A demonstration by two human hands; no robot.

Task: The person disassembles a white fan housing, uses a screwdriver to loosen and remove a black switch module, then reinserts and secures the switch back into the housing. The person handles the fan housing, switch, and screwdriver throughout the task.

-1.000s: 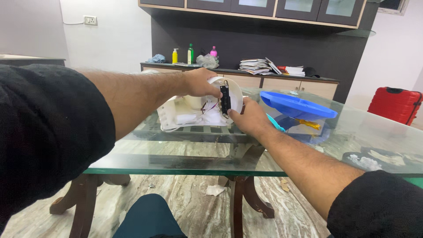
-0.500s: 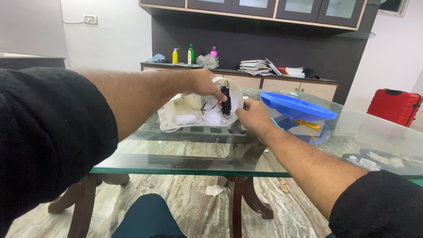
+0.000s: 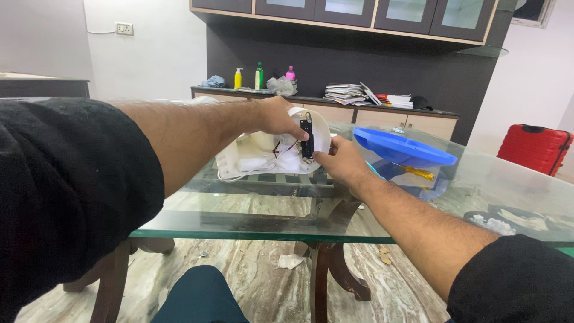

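A white plastic appliance shell (image 3: 263, 158) lies opened on the glass table (image 3: 251, 224), with wires and white parts showing inside. My left hand (image 3: 276, 118) grips its round upper edge from above. A narrow black circuit strip (image 3: 307, 139) stands upright against the shell's inner face. My right hand (image 3: 339, 161) comes in from the right and pinches the lower end of that strip with fingertips. Both forearms are bare below black sleeves.
A blue plastic lid (image 3: 403, 149) rests on a clear tub holding an orange-handled tool (image 3: 418, 174) just right of my right hand. Small white bits lie at the table's right (image 3: 496, 224). A sideboard (image 3: 335, 107) with bottles and papers stands behind; a red suitcase (image 3: 534, 148) is far right.
My right hand slid slightly down and left along the black strip; the left hand shifted its grip on the shell's rim. The shell stays in place.
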